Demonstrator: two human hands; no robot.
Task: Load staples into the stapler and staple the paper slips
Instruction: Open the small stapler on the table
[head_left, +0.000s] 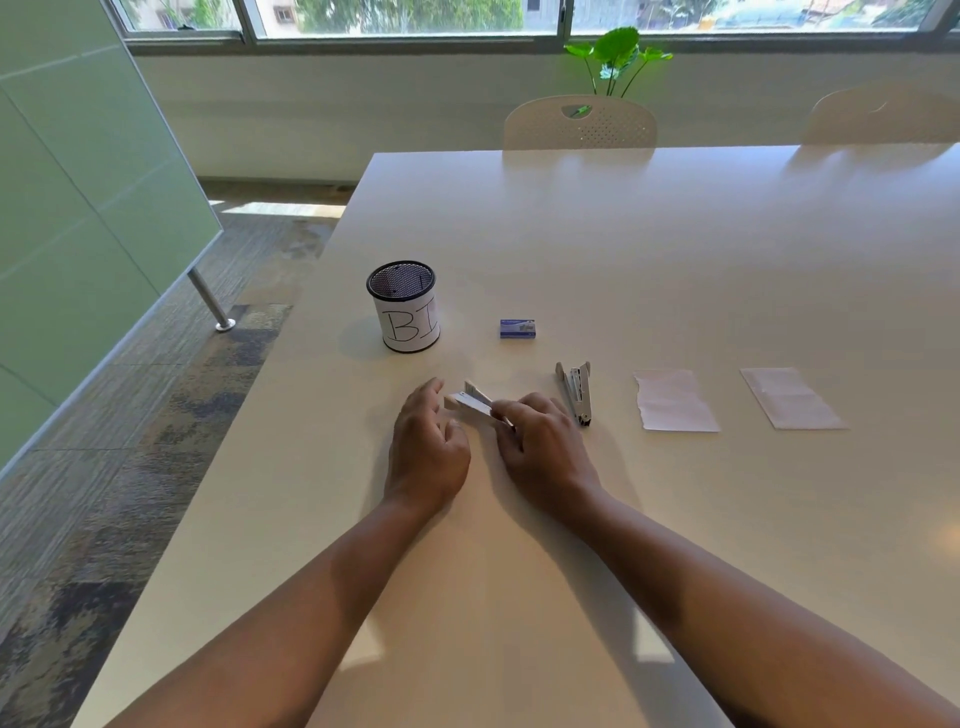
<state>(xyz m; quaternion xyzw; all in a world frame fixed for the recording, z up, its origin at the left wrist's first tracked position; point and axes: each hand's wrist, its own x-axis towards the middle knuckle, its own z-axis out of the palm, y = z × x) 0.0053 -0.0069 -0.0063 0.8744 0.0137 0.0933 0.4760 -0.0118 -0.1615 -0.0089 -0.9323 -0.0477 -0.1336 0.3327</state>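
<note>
- Head view puts the step at loading: the right hand (540, 447) pinches a small white stapler (470, 402) just above the desk (675, 249), its top apparently hinged up, while the left hand (426, 447) hovers beside it, fingers loosely curled and holding nothing.
- A second stapler (575, 392) lies open just right of the hands.
- Next, I judge, staples must come from the blue staple box (517, 329), which looks closed and sits apart.
- Two paper slips (675, 401) (792, 399) wait further right, unstapled.
- Fingers hide the held stapler's rear; whether its channel holds staples cannot be told.
</note>
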